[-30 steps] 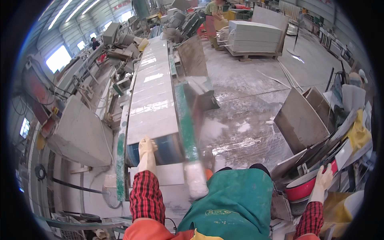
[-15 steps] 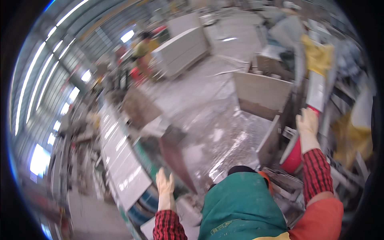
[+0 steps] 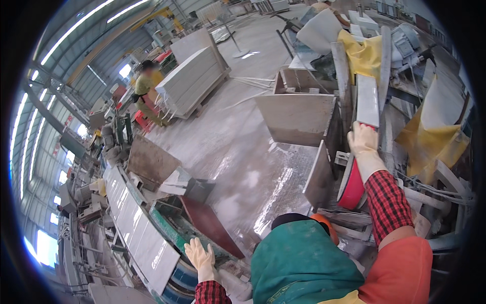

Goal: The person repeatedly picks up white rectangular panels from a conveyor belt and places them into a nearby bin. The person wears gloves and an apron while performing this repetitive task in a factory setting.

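I watch through the head camera, looking down over a green apron (image 3: 301, 261) and two checked sleeves. My left hand (image 3: 201, 257), in a cream glove, is up beside the near end of the conveyor (image 3: 144, 228); its grip is open, fingers spread, and I see nothing in it. Pale, glossy slabs run in a row along that conveyor, and a blue roller (image 3: 185, 278) shows past the end of the nearest one. A green rail (image 3: 167, 223) borders the row on the side toward the floor, and a dark red panel (image 3: 210, 223) leans just beyond it.

My right hand (image 3: 365, 142), gloved the same way, is out at the other side, at the near end of a long white strip (image 3: 367, 99). Its fingers are bent over a red edge there; I cannot tell how firmly that grip is closed, or whether it has hold of the strip. A curved red band (image 3: 353, 187) shows below the hand. Left of it stand brown boards (image 3: 296, 119), and a yellow cloth (image 3: 362, 55) hangs beyond the strip. Farther off, a co-worker (image 3: 146, 96) stands beside a stack of pale slabs (image 3: 190, 83).
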### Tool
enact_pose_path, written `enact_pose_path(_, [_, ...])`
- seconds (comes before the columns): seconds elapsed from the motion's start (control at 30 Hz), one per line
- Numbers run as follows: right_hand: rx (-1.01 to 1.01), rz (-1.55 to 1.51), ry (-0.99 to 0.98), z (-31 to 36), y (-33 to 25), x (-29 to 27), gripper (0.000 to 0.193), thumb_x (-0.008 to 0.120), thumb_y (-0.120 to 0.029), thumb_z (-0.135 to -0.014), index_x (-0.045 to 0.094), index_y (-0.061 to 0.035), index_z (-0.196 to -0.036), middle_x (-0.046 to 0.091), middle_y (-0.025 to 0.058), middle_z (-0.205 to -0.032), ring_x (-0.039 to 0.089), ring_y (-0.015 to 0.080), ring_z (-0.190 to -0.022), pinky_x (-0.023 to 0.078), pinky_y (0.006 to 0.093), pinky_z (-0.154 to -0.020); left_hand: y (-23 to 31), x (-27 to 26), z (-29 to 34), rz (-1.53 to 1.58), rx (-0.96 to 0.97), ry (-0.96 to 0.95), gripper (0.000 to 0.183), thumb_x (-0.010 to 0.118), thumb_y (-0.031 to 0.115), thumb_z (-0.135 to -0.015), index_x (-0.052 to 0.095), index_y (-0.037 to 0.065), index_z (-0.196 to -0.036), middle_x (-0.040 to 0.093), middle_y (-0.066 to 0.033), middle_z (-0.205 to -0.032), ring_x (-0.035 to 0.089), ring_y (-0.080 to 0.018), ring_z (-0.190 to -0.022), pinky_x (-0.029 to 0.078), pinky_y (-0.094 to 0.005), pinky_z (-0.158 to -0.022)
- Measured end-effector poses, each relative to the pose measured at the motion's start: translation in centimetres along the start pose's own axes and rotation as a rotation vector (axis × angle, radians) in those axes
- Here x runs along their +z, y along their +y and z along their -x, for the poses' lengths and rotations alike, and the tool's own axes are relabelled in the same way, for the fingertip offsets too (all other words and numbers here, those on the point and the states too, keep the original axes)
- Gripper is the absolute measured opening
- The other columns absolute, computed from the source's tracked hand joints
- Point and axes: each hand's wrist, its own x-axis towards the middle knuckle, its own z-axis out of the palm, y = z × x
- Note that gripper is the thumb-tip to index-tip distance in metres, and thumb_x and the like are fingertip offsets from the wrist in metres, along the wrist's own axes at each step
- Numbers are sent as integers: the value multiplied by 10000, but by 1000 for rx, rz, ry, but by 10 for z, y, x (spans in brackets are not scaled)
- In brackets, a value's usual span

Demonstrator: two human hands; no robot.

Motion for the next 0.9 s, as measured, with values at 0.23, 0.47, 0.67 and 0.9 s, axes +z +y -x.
enact_pose_path(0.23, [-55,-169,132,-20,24,9,265,520,-301,-917,647,-73,-870,681,199,-789,663,434,-785,516,535,-744,15,-15,-5,5,0,5,501,703,224,-831,542,49,-1272,523,-157,-1365,401,-452,-1330,301,-505,-1133])
enact_pose_path(0.47, [-58,-111,52,-19,13,8,374,585,-263,-911,588,-117,-1255,684,150,-1058,638,366,-1011,492,487,-875,-4,-3,6,-8,-24,0,497,693,209,-834,548,78,-1291,541,-145,-1380,371,-439,-1373,265,-508,-1161])
enact_pose_path(0.67, [-11,-17,90,-21,42,52,532,598,-340,-900,535,-57,-1345,554,144,-1356,470,326,-1297,322,412,-1146,2,-6,0,26,-25,-53,453,660,204,-873,568,56,-1291,551,-154,-1386,371,-445,-1377,257,-502,-1168])
enact_pose_path(0.9, [-22,-44,95,-15,30,36,482,646,-340,-858,564,-92,-1263,553,73,-1250,476,259,-1235,366,390,-1079,1,-4,1,60,-46,-44,419,638,194,-898,592,42,-1286,571,-166,-1376,356,-417,-1404,237,-488,-1187])
